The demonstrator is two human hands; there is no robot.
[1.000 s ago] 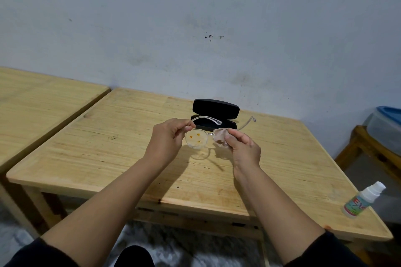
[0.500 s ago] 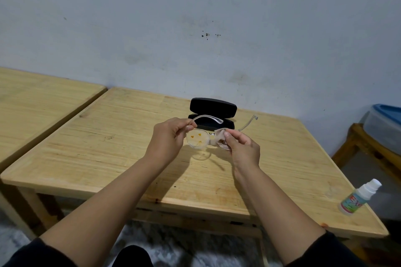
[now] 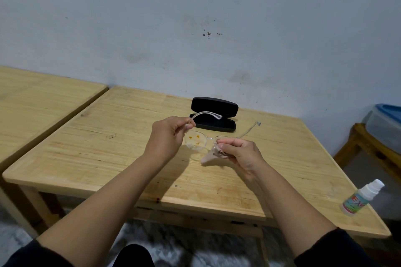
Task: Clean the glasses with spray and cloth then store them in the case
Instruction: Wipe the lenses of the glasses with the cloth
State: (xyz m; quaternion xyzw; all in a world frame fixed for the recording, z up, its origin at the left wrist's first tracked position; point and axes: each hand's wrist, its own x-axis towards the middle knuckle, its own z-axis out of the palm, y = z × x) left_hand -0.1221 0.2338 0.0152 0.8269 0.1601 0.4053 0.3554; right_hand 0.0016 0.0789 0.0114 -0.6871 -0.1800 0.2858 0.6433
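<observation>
A: Where are the glasses (image 3: 196, 141) right now?

B: Held up over the wooden table (image 3: 121, 149), between the two hands and clear of the tabletop. The clear frame is open, both temple arms pointing away toward the wall.

A: How does the left hand (image 3: 168, 136) have them?

B: Its thumb and curled fingers pinch the frame at the left hinge, where the temple arm starts. That arm runs up and to the right from the fingertips, ending in front of the case (image 3: 213, 115). The left lens sits just right of the fingertips and carries small orange specks.

A: And the right hand (image 3: 240, 153)?

B: Its fingers are closed on a beige cloth (image 3: 211, 156), pinching it over the right lens. The thumb lies along the lens's upper rim, and a loose corner of cloth hangs below and to the left of the hand. The lens itself is mostly hidden by fingers and cloth, so I cannot tell how clean it is.

A: The case?

B: Black, standing open with the lid up, on the table beyond the hands, apart from the glasses.

A: The spray?

B: The spray bottle (image 3: 361, 198), white with a coloured label, stands near the table's right front corner, well apart from both hands.
</observation>
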